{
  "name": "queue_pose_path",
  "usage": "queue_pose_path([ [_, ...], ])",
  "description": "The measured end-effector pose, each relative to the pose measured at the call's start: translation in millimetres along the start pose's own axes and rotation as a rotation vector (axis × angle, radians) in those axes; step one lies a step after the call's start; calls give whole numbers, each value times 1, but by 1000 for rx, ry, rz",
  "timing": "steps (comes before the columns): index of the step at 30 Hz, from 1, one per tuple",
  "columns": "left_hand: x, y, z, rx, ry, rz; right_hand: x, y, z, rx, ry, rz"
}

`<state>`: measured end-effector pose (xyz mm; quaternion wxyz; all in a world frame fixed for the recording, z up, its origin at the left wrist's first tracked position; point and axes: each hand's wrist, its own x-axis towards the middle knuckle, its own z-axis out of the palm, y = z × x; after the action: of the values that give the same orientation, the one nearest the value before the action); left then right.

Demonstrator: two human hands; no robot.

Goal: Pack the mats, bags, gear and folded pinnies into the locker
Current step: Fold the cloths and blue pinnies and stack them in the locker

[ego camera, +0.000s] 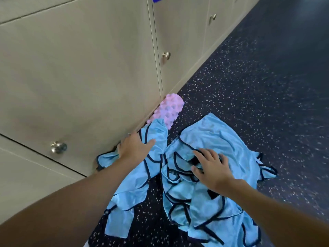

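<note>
Centrally, a loose heap of light-blue pinnies (213, 132) with dark binding lies unfolded on the speckled floor (249, 77), its upper-left edge touching the foot of the lockers (89, 68).

Right hand (211, 166): fingers spread and slightly bent, laid on top of the heap at centre right.

Left hand (135, 147): resting on one pinny at the locker foot, thumb out to the right. Its fingertips dip out of sight, so whether they grasp cloth cannot be told.

A pink knobbed roller (170, 111) lies above the heap against the locker base, with a pinny overlapping its lower end. A round knob (58, 147) at left marks the nearest door, which is shut.

Handling, as judged: the cloth looks thin, light, limp and somewhat slick, so it will sag and slide rather than hold shape. It is best taken one piece at a time by the bound shoulder or hem edges, flattened on the floor, then folded.
</note>
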<state>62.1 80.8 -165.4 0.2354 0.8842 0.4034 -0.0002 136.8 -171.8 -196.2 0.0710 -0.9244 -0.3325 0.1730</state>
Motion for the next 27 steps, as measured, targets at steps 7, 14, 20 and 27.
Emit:
queue_pose_path([
  [7,9,21,4,-37,104,-54,8,-7,-12,20,48,15],
  [14,-7,39,-58,-359,7,297,12,-49,-78,271,94,-23],
  [20,-54,93,-178,-488,-78,514,-10,-100,-185,510,203,-221],
  [27,-120,131,-308,-417,-116,743,-71,-140,-297,907,92,-483],
])
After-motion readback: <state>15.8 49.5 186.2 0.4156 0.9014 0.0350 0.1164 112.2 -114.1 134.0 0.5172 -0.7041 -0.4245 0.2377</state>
